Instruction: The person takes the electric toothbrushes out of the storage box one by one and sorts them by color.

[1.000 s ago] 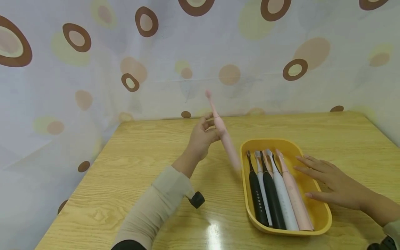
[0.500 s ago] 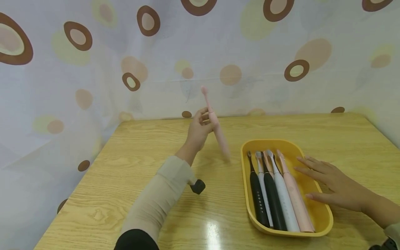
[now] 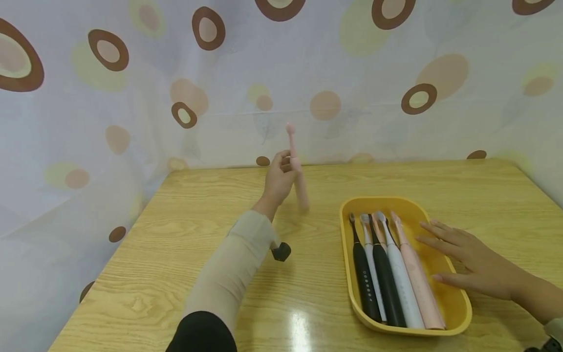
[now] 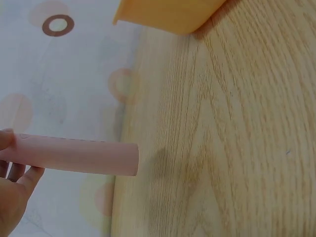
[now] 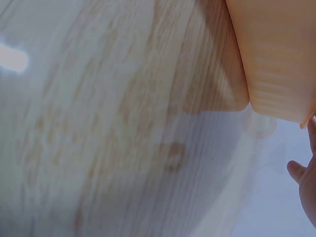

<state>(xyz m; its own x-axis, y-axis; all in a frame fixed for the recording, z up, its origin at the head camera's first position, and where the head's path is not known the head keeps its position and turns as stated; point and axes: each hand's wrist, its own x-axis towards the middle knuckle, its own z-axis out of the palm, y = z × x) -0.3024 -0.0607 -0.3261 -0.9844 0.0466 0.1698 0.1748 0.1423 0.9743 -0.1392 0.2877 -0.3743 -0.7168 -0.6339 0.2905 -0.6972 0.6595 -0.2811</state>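
My left hand [image 3: 278,181] holds a pink electric toothbrush [image 3: 301,188] between thumb and fingers, above the far part of the table. Its brush head points up and its handle end points down. In the left wrist view the toothbrush handle [image 4: 84,154] sticks out from the fingers, its flat base clear of the wood. At the right side of a yellow basket [image 3: 459,313], my right hand [image 3: 477,261] rests with spread, straight fingers over the rim. Inside the basket lie several electric toothbrushes, among them a black toothbrush [image 3: 366,283], a white toothbrush [image 3: 406,283] and a pink toothbrush [image 3: 423,288].
The wooden table [image 3: 176,244] runs back to a patterned curtain [image 3: 264,58] along its far edge. The basket stands on the right half of the table. A black wrist device [image 3: 281,252] sits at the left cuff.
My left hand has carried the pink toothbrush leftward and farther from the basket, and the handle has turned more upright. My right hand stays at the basket's rim.
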